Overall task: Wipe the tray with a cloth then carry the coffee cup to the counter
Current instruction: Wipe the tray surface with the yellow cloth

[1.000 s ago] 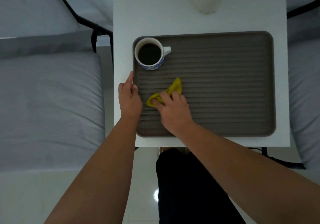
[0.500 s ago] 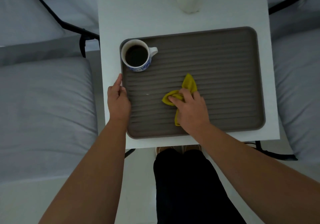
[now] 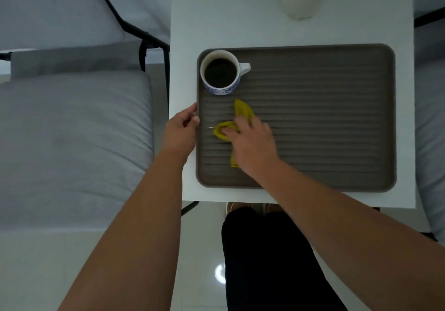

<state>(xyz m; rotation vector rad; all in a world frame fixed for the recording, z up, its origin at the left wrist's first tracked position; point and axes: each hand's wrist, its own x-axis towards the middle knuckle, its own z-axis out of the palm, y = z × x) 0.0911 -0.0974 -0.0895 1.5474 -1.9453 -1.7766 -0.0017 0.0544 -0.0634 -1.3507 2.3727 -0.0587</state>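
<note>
Head view: I wipe the ribbed brown tray (image 3: 337, 108) while the coffee cup (image 3: 220, 72) waits in its far left corner.

My right hand (image 3: 252, 147) presses the bunched yellow cloth (image 3: 243, 112) flat just below the cup, fingers closed over it; my left hand (image 3: 181, 130) curls loosely against the tray's left rim, I judge to stop it sliding on the white table (image 3: 216, 22).
</note>
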